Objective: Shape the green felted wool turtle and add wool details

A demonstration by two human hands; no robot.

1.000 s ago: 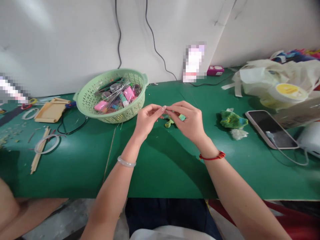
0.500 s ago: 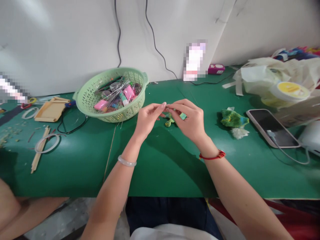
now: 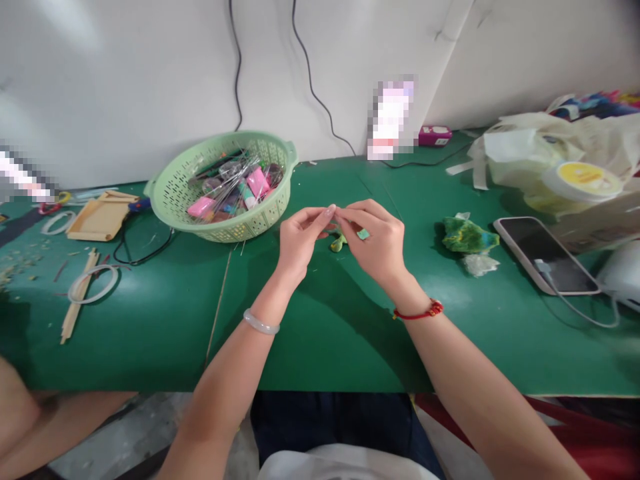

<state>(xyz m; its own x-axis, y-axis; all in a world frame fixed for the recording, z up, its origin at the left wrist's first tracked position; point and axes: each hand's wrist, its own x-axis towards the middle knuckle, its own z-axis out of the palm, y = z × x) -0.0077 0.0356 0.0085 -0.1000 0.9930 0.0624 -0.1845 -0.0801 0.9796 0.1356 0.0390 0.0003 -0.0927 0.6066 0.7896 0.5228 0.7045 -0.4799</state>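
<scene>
My left hand [image 3: 301, 241] and my right hand [image 3: 376, 239] meet at the fingertips above the green table [image 3: 320, 360]. Both are closed in a pinch, and whatever lies between the fingertips is too small to make out. Just beneath the fingers, a small yellow-green piece [image 3: 338, 244] rests on the table, with a light green piece [image 3: 363, 234] beside my right hand. Further right sits a crumpled green and yellow lump [image 3: 467, 235], touching a clear crinkled wrap [image 3: 481, 264].
A green basket [image 3: 225, 231] of tools and pink packets stands back left. Left of it lie a wooden tray [image 3: 97, 219], sticks [image 3: 80, 300] and a white ring [image 3: 93, 285]. At right are a phone [image 3: 545, 257] and a plastic bag [image 3: 520, 153]. Someone's bare limb shows lower left.
My left hand and wrist have shifted slightly right, and my right wrist slightly left. The fingertips remain together, and the yellow-green piece is more covered by my fingers.
</scene>
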